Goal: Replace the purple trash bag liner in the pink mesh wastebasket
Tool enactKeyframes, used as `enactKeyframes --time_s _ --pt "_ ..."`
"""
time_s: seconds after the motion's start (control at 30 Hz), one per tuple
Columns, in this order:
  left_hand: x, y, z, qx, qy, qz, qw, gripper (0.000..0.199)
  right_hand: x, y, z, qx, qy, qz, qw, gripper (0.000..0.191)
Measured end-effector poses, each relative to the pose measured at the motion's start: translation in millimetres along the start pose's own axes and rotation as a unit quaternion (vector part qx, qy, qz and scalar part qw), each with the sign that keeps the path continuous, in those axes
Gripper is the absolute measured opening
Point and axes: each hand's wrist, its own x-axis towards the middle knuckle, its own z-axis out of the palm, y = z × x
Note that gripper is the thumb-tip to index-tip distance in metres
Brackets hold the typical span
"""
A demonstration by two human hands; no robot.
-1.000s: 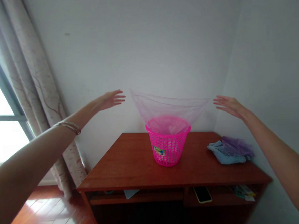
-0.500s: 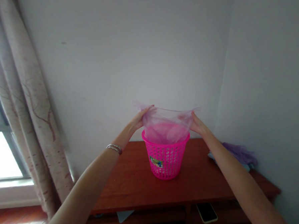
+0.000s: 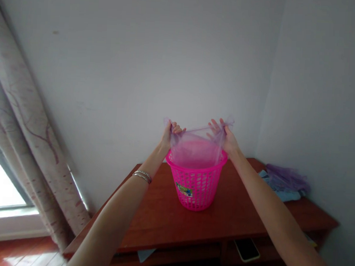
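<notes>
A sheer purple plastic bag hangs down inside a bright pink basket with a perforated wall, which stands upright on a reddish-brown desk. The bag's upper edge is stretched between my hands above the rim. On the left side my left hand, a silver bangle on its wrist, has its fingers curled round a gathered edge of the bag. My right hand pinches the opposite edge by the thumb, its other fingers spread and partly seen through the film. The bag's lower end is hidden within the basket.
Crumpled purple plastic and a light blue item lie at the desk's right. A phone rests on the lower shelf. Patterned curtains hang beside the window, and a pale wall stands behind the desk.
My hands have come closer together and gathered the bag's edges. The bag's opening is drawn narrower and sits further down in the basket. The camera view has shifted slightly.
</notes>
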Motion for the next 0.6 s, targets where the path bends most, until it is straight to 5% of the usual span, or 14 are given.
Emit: enactKeyframes --time_s 0.33,0.6 --pt "7 -4 3.8 0.255 -0.063 -0.144 0.954 0.055 9 12 8 0.043 0.021 0.099 0.994 0.036" --pt "19 -19 3.3 0.474 -0.049 -0.058 0.877 0.052 25 26 11 -0.138 0.088 0.139 0.977 0.035"
